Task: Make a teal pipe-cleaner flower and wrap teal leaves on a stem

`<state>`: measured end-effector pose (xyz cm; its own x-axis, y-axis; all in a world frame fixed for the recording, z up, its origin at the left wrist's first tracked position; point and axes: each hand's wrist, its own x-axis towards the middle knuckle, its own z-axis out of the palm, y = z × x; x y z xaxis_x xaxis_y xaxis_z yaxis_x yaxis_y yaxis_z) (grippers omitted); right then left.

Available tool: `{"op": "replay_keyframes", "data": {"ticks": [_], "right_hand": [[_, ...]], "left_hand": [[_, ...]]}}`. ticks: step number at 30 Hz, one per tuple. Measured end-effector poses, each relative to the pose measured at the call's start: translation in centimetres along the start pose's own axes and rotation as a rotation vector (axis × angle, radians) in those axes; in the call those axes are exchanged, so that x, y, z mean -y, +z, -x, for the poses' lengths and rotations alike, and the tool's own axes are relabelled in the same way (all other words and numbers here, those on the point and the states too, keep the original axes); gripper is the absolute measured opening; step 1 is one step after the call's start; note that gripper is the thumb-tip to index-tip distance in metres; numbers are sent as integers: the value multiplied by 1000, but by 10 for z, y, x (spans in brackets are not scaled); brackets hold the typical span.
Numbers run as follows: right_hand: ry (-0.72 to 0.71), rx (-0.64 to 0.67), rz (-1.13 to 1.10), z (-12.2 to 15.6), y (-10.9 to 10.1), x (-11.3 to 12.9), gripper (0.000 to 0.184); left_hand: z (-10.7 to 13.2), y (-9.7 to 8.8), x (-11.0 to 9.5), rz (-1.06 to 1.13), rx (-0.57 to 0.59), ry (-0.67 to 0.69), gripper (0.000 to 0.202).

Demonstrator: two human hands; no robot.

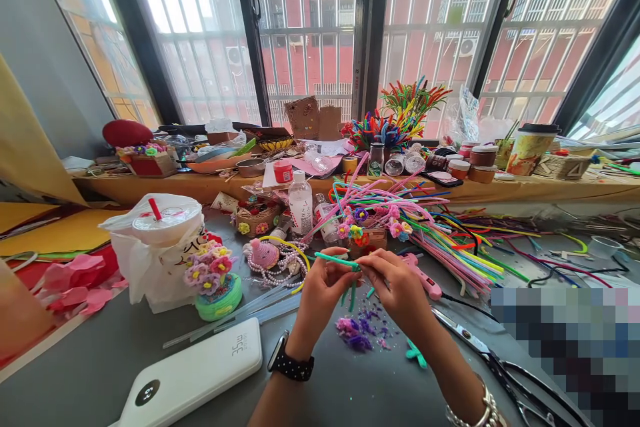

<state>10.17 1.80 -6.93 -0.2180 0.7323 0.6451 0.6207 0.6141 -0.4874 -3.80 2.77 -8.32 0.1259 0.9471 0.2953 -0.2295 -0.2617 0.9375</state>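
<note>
My left hand [323, 293] and my right hand [397, 290] meet above the grey table [100, 360], both pinching a teal pipe cleaner [336, 259] that sticks out to the left and bends down between the fingers. A black watch sits on my left wrist, a silver bracelet on my right. Below the hands lie purple pipe-cleaner scraps [356, 333] and a small teal piece [416, 353]. A pink glue gun [423, 277] lies just behind my right hand.
A white power bank [195, 373] lies near left. Scissors [493, 357] lie right of my right arm. A bagged drink cup [160, 240], a flower-topped green tape roll [215, 283], pearl beads [277, 267], a water bottle [300, 203] and a heap of coloured pipe cleaners [450, 240] crowd the table.
</note>
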Motion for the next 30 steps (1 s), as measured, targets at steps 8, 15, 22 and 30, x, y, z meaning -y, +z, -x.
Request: {"op": "replay_keyframes", "data": {"ticks": [8, 15, 22, 30], "right_hand": [[95, 68, -24, -4, -7, 0, 13], [298, -7, -300, -1, 4, -9, 21], [469, -89, -504, 0, 6, -27, 31], [535, -136, -640, 3, 8, -30, 35]], "left_hand": [[1, 2, 2, -154, 30, -35, 44], [1, -3, 0, -220, 37, -82, 34], [0, -3, 0, -289, 35, -66, 11], [-3, -5, 0, -133, -112, -40, 22]]}}
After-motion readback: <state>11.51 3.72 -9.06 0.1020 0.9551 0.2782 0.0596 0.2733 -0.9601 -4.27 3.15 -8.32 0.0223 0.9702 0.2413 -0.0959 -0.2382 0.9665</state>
